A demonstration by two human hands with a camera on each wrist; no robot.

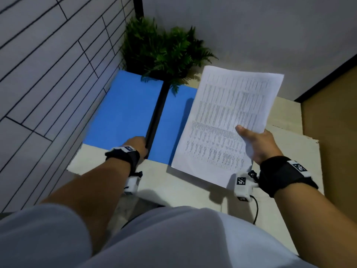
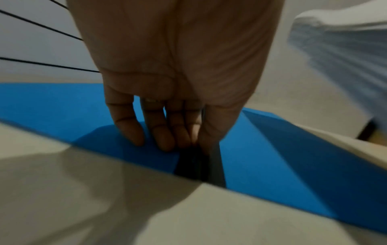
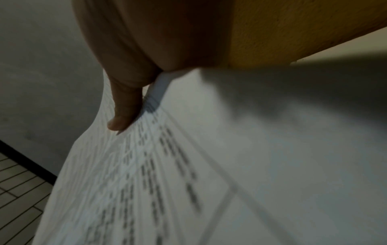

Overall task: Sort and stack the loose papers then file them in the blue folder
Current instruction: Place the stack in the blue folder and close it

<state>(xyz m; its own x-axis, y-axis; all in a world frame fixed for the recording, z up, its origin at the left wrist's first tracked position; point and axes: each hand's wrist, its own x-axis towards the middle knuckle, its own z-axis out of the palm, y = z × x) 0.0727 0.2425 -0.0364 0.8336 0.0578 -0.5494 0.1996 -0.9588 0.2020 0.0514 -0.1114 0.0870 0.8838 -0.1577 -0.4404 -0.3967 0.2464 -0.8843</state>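
A blue folder (image 1: 123, 113) lies open on the white table (image 1: 183, 186), with a black spine bar (image 1: 156, 113) down its middle. My left hand (image 1: 138, 145) is at the near end of that bar. In the left wrist view the thumb and first fingers (image 2: 188, 144) pinch the black spine bar (image 2: 194, 165), while the outer fingers rest on the blue folder (image 2: 52, 107). My right hand (image 1: 257, 142) holds a stack of printed papers (image 1: 229, 122) above the folder's right half, with the thumb (image 3: 123, 116) on top of the papers (image 3: 146, 182).
A green fern plant (image 1: 164, 51) stands behind the folder in the corner. A tiled wall (image 1: 38, 74) runs close along the left. A brown panel (image 1: 332, 122) borders the table on the right. The table's near edge is just in front of my lap.
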